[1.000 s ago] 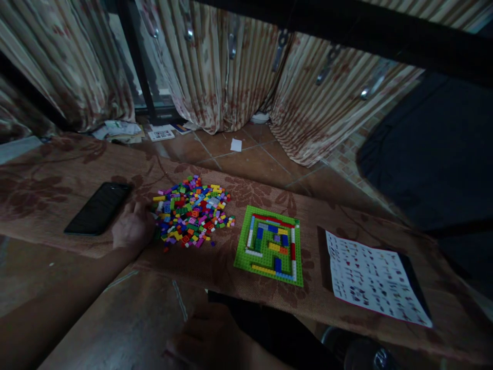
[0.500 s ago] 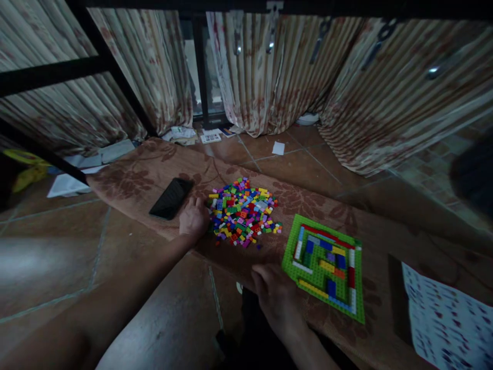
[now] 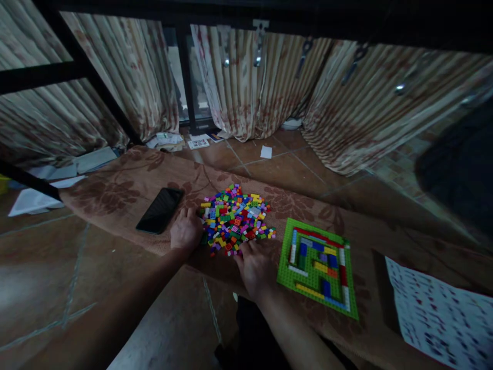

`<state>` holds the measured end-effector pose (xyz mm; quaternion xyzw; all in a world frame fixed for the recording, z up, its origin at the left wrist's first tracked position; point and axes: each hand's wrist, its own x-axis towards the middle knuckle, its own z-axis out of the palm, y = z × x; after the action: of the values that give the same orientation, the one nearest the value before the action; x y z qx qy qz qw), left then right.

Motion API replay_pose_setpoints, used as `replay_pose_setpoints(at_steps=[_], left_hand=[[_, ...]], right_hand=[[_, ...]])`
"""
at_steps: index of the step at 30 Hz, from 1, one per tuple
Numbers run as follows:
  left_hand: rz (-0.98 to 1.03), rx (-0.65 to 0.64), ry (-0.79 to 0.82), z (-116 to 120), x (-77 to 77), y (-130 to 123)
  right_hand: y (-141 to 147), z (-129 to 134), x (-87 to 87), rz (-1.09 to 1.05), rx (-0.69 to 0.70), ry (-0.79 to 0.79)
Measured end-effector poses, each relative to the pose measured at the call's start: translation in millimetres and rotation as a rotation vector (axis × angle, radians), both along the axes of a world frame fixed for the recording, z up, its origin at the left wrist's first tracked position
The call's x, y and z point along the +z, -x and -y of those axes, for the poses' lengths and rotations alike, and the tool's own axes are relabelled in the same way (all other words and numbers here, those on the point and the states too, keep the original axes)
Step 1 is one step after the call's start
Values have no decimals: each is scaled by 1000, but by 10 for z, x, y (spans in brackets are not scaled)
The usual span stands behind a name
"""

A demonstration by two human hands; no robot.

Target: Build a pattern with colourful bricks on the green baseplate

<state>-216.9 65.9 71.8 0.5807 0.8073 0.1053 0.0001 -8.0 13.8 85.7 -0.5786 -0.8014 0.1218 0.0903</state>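
Observation:
A heap of small colourful toy bricks (image 3: 235,218) lies on a brown patterned cloth. At the heap's left edge rests my left hand (image 3: 186,228), its fingers curled and the tips hidden. My right hand (image 3: 254,268) touches the near edge of the heap with fingers bent together; whatever may be in them is out of sight. To the right of the heap is a green baseplate (image 3: 285,271) carrying rows of red, white, blue, yellow and orange bricks, like a maze of low walls.
A dark phone (image 3: 159,210) lies left of my left hand. On the far right is a printed sheet (image 3: 435,303). The cloth-covered bench (image 3: 115,180) runs across the view. Papers (image 3: 198,142) lie on the tiled floor by the curtains (image 3: 246,87). A dark shape (image 3: 458,164) stands at right.
My right hand has moved left and forward, from beside the baseplate to the near edge of the brick heap. My left hand stays at the heap's left side. The view has shifted slightly.

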Motion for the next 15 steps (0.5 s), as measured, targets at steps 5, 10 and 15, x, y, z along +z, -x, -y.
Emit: replay_pose_setpoints(at_steps=[5, 10, 15], left_hand=[[-6, 5, 19, -24, 31, 4], [-22, 2, 13, -29, 62, -8], [-5, -4, 13, -39, 120, -38]], right_hand=[[-10, -11, -40, -54, -13, -7], [-84, 21, -87, -270, -24, -140], [-127, 60, 8, -660, -51, -110]])
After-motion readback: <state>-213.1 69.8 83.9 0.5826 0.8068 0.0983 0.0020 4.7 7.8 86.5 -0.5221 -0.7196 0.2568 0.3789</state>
